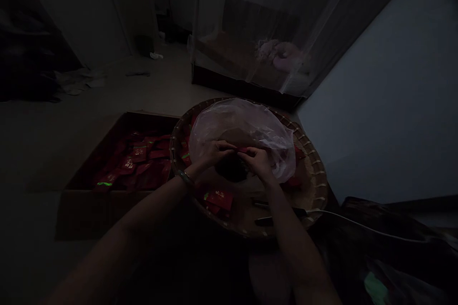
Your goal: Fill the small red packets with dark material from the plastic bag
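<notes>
My left hand (218, 151), with a bangle at the wrist, and my right hand (258, 159) meet over an open clear plastic bag (239, 114). Both are closed, fingertips pinching a small red packet (242, 149) between them. The dim light hides its details. The bag stands in a large round woven tray (317, 171), its dark opening just below my hands. Red packets with gold print (219, 198) lie in the tray near my left forearm. A dark two-armed tool (265, 220) with a pale cord rests there too, partly covered by my right forearm.
A cardboard box (103, 209) full of red packets stands left of the tray. The pale cord (372, 230) runs right over dark cloth-like items. A white wall (386, 105) rises at the right. Behind the tray is a bed with sheer netting (246, 57).
</notes>
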Available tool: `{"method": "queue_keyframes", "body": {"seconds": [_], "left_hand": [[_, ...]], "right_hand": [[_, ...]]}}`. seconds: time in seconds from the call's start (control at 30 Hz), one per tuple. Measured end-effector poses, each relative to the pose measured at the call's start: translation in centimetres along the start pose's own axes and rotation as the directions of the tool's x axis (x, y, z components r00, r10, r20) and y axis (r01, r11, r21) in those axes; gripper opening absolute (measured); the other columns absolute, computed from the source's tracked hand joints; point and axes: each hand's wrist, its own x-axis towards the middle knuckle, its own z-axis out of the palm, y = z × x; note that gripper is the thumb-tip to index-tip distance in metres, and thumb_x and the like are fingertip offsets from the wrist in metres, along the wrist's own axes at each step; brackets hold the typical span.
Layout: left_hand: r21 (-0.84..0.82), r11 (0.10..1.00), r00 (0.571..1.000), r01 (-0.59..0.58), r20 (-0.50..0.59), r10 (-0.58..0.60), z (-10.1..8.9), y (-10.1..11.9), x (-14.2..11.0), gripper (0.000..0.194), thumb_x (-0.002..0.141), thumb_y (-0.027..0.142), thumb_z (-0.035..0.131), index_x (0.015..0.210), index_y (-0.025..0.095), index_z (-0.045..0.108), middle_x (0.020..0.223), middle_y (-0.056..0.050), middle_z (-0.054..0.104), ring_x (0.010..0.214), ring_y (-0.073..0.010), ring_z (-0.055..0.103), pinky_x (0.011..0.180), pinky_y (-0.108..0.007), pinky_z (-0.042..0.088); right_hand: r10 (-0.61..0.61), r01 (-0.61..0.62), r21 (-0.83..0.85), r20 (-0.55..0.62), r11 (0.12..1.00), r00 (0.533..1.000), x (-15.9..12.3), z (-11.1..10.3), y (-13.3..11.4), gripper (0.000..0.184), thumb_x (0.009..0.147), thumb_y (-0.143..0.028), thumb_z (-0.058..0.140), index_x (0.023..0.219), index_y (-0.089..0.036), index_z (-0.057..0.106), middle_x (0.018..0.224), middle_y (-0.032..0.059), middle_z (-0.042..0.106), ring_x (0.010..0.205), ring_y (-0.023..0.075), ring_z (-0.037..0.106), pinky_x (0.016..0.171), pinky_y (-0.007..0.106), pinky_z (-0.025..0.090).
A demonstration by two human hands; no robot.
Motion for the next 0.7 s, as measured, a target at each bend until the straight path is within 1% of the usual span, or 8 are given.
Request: {"method": "queue_keyframes", "body": {"seconds": [0.07, 0.17, 0.23, 0.33, 0.43, 0.53, 0.6, 0.7], "left_hand": [[-0.051, 0.998, 0.999, 0.033, -0.013, -0.033, -0.2, -0.3, 0.3, 0.028, 0.073, 0.033, 0.069, 0.094, 0.016, 0.073, 0.092, -0.006, 0.072, 0.082, -0.0181, 0.064, 0.073, -0.026, 0.049], [-0.229, 0.965, 0.984, 0.128, -0.091, -0.152, -0.6, -0.7, 0.8, 0.039, 0.071, 0.043, 0.069, 0.096, 0.014, 0.072, 0.089, -0.005, 0.072, 0.078, -0.0175, 0.064, 0.071, -0.026, 0.048], [-0.329, 0.927, 0.969, 0.178, -0.106, -0.223, -0.8, -0.8, 1.0, 0.044, 0.07, 0.05, 0.068, 0.095, 0.013, 0.072, 0.086, -0.005, 0.072, 0.075, -0.017, 0.063, 0.068, -0.026, 0.048], [-0.342, 0.917, 0.969, 0.203, -0.065, -0.239, -0.8, -1.0, 1.1, 0.046, 0.069, 0.052, 0.068, 0.094, 0.013, 0.073, 0.088, -0.006, 0.072, 0.075, -0.0175, 0.063, 0.068, -0.027, 0.048], [-0.173, 0.97, 0.978, 0.169, -0.092, -0.186, -0.6, -0.7, 0.8, 0.042, 0.08, 0.049, 0.058, 0.095, 0.013, 0.072, 0.089, -0.008, 0.072, 0.078, -0.0193, 0.064, 0.072, -0.03, 0.049], [0.257, 0.965, 0.982, -0.06, -0.159, 0.104, -0.6, 0.5, 0.1, 0.037, 0.085, 0.043, 0.055, 0.108, 0.017, 0.067, 0.112, -0.011, 0.067, 0.103, -0.0236, 0.06, 0.089, -0.038, 0.045], [0.511, 0.815, 0.947, -0.273, -0.007, 0.322, -0.4, 1.6, -0.5, 0.051, 0.079, 0.04, 0.066, 0.124, 0.019, 0.057, 0.133, -0.011, 0.055, 0.122, -0.0274, 0.047, 0.101, -0.043, 0.037], [0.633, 0.632, 0.893, -0.446, 0.27, 0.359, 0.0, 2.7, -1.3, 0.063, 0.076, 0.033, 0.069, 0.133, 0.018, 0.048, 0.136, -0.011, 0.052, 0.123, -0.0301, 0.043, 0.1, -0.044, 0.037]], "right_hand": [[-0.028, 0.029, 0.011, -0.064, 1.0, 0.998, 0.2, -0.2, 0.1, 0.024, 0.07, -0.039, 0.065, 0.081, -0.017, 0.066, 0.077, 0.0035, 0.07, 0.073, 0.0189, 0.064, 0.067, 0.028, 0.049], [-0.016, 0.041, 0.178, -0.138, 0.983, 0.99, 0.3, -0.4, 0.0, 0.03, 0.068, -0.04, 0.065, 0.088, -0.018, 0.062, 0.081, 0.0028, 0.069, 0.071, 0.0173, 0.063, 0.068, 0.029, 0.05], [0.034, -0.012, 0.273, -0.076, 0.962, 0.997, 0.2, -0.3, -0.1, 0.038, 0.067, -0.044, 0.066, 0.093, -0.017, 0.062, 0.082, 0.0033, 0.069, 0.069, 0.0171, 0.062, 0.064, 0.028, 0.049], [0.118, -0.136, 0.277, 0.082, 0.951, 0.99, -0.2, 0.0, -0.2, 0.045, 0.067, -0.05, 0.068, 0.095, -0.015, 0.064, 0.075, 0.0029, 0.068, 0.064, 0.0164, 0.059, 0.057, 0.026, 0.046], [0.166, -0.204, 0.259, 0.16, 0.944, 0.973, -0.3, -0.1, 0.2, 0.049, 0.073, -0.058, 0.06, 0.094, -0.015, 0.065, 0.07, 0.0023, 0.066, 0.061, 0.0157, 0.057, 0.054, 0.025, 0.044], [0.193, -0.229, 0.205, 0.183, 0.951, 0.964, -0.1, -0.4, 0.9, 0.056, 0.078, -0.067, 0.048, 0.09, -0.014, 0.066, 0.069, 0.0033, 0.065, 0.062, 0.0163, 0.057, 0.056, 0.026, 0.045], [0.195, -0.236, 0.18, 0.221, 0.955, 0.956, 0.1, -0.4, 1.2, 0.059, 0.08, -0.069, 0.044, 0.09, -0.015, 0.066, 0.071, 0.0042, 0.066, 0.066, 0.0175, 0.059, 0.06, 0.027, 0.048], [0.155, -0.223, 0.225, 0.284, 0.949, 0.946, 0.1, 0.0, 1.6, 0.058, 0.082, -0.067, 0.042, 0.098, -0.017, 0.066, 0.081, 0.0044, 0.069, 0.077, 0.0181, 0.062, 0.072, 0.029, 0.05]]}}
